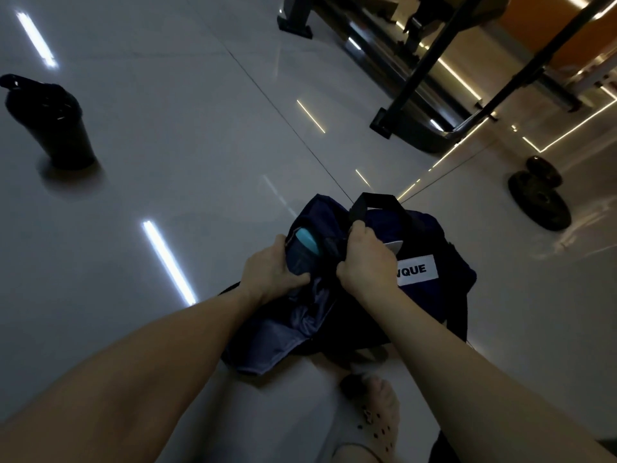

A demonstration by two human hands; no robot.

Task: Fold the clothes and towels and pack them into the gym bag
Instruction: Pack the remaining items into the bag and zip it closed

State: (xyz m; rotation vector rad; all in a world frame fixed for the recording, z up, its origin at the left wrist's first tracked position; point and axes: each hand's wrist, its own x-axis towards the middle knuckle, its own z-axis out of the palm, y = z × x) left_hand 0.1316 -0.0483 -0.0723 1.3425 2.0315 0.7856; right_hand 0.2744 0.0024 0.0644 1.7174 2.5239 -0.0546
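Observation:
A dark navy gym bag point(434, 295) with a white label sits on the floor in front of me, its top open. My left hand point(270, 272) grips the left edge of the opening, fingers curled into the fabric. My right hand point(364, 259) grips the right edge beside the black carry handle point(370, 202). Inside the opening lies a light blue item point(307, 243) among dark cloth. A grey-blue fabric point(283, 332) spills out of the bag's near end toward me.
A black bottle point(53, 125) stands on the glossy tiled floor at far left. Weight plates point(539, 202) lie at right. A black metal gym frame point(444, 78) stands at the back. My sandalled foot point(377, 416) is below the bag.

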